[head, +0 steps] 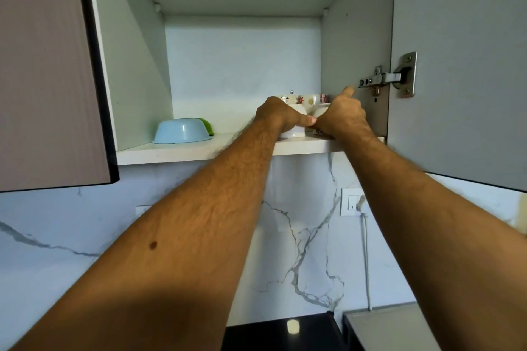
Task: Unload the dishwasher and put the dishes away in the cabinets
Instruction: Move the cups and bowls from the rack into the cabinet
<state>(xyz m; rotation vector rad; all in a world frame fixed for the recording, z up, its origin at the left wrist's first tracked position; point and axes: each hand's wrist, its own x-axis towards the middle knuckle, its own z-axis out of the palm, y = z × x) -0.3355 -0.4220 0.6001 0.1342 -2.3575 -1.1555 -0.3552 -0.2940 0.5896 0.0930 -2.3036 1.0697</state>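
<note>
Both my arms reach up into an open wall cabinet. My left hand [281, 115] grips a white cup [293, 131] that stands upside down on the cabinet shelf [182, 152]. My right hand [340, 117] is curled round another cup [318, 131] beside it, mostly hidden; only a patterned bit of its edge shows. Behind the hands stand several white cups with red flower patterns [306, 99]. A light blue bowl [182, 130] lies upside down at the shelf's left, with a green bowl [207, 125] behind it.
The cabinet's door [462, 65] hangs open on the right on a metal hinge [387, 77]. A closed cabinet door [48, 71] is at left. Below are a marble backsplash [299, 236], a wall socket with a cable [352, 202] and a dark counter [285, 330].
</note>
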